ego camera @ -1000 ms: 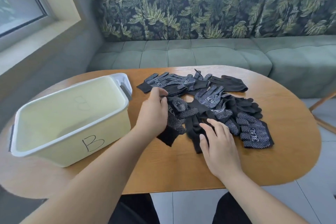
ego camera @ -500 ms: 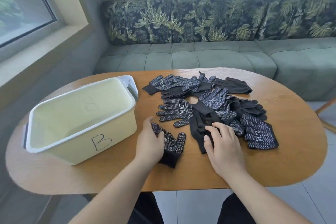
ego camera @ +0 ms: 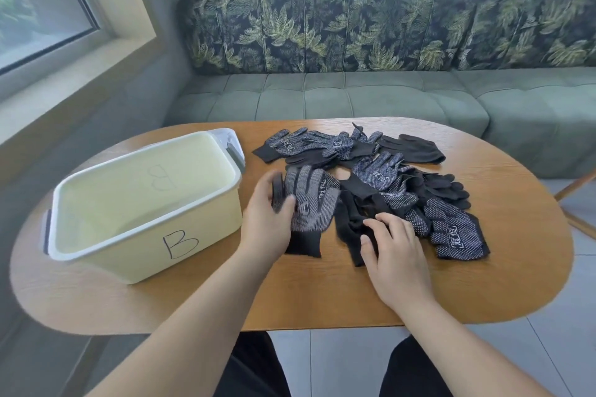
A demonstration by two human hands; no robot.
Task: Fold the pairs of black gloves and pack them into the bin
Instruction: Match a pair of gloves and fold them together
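Several black gloves with white grip dots lie in a loose pile (ego camera: 393, 177) on the oval wooden table (ego camera: 483, 284). A dotted glove (ego camera: 311, 203) lies flat in front of the pile, cuff toward me, seemingly on top of a second one. My left hand (ego camera: 267, 222) grips its left edge, thumb on top and fingers curled round the side. My right hand (ego camera: 396, 255) rests on a plain black glove (ego camera: 350, 226) to the right, fingertips pressing it down. The pale yellow bin (ego camera: 145, 235) marked "B" stands at the left with nothing visible inside.
A green sofa (ego camera: 354, 97) with leaf-print back cushions runs behind the table. A window sill lies at the left. A wooden chair leg (ego camera: 577, 187) shows at the right edge. Bare tabletop lies along the front edge, near my forearms.
My left hand has carried one dotted glove from the table's front up onto another dotted glove beside the pile. My right hand stayed on the plain black glove.
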